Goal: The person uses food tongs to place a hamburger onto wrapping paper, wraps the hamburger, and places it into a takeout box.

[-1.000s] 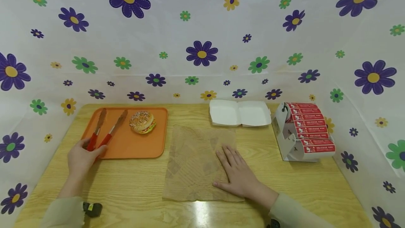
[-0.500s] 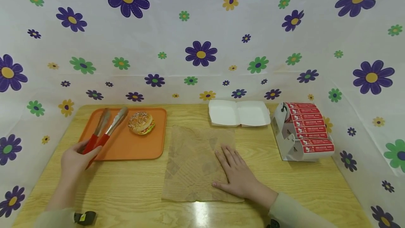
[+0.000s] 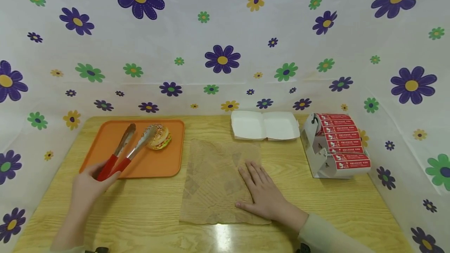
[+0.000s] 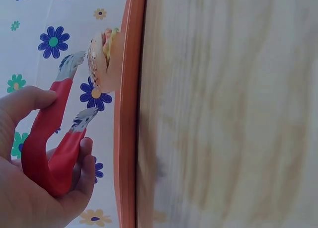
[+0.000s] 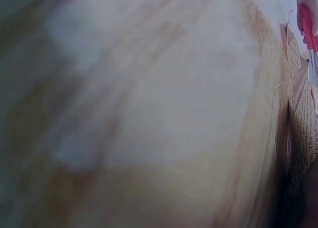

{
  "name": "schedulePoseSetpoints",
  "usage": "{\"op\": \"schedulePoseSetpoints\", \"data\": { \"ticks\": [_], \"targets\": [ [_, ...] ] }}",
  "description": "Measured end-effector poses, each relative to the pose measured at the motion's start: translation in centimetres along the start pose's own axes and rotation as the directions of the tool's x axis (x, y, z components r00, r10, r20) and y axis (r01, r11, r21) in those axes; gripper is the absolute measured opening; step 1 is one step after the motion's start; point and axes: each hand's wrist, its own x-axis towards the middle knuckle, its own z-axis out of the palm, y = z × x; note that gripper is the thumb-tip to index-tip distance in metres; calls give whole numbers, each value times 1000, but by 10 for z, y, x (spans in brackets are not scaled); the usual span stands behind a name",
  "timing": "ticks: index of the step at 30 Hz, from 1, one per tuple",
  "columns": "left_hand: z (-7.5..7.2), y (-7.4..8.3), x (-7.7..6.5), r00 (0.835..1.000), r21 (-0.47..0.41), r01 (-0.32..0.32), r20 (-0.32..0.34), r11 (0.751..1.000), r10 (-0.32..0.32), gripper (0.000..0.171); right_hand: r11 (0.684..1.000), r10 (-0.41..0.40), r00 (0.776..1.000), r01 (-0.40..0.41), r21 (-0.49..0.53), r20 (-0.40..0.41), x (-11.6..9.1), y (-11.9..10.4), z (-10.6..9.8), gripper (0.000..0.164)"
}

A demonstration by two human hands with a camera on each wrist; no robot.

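Note:
My left hand grips a pair of tongs by its red handles, also seen in the left wrist view. The metal arms of the tongs are spread apart. They reach over the orange tray, and one tip overlaps a sesame-bun burger in the head view; whether they touch is unclear. In the left wrist view the burger lies beyond the tips. My right hand rests flat, fingers spread, on a brown printed sheet of wrapping paper. Mostly blurred table fills the right wrist view.
An opened white carton stands at the back of the wooden table. At the right is a dispenser holding a roll of red-and-white labels. A flower-patterned cloth hangs behind and at both sides.
My left hand first drew the tongs slightly left, then brought them right, so that one tip came over the burger. My right hand has stayed on the paper.

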Motion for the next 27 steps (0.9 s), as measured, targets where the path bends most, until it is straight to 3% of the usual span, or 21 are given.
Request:
{"op": "schedulePoseSetpoints", "data": {
  "ticks": [5,14,20,27],
  "targets": [
    [6,-2,-9,998,4,-56,-25,998,56,67,1000,-7,1000,7,14,-25,-1,1,4,102],
    [12,-1,-19,996,72,-82,-19,994,83,66,999,31,998,-28,-38,61,2,-1,-1,101],
    [16,-1,-17,997,94,-78,-13,993,80,67,999,4,1000,-4,-37,0,1,1,2,102],
    [18,-1,-12,997,107,-74,8,991,74,69,999,26,999,-25,-45,38,2,1,1,102]
  ]
}}
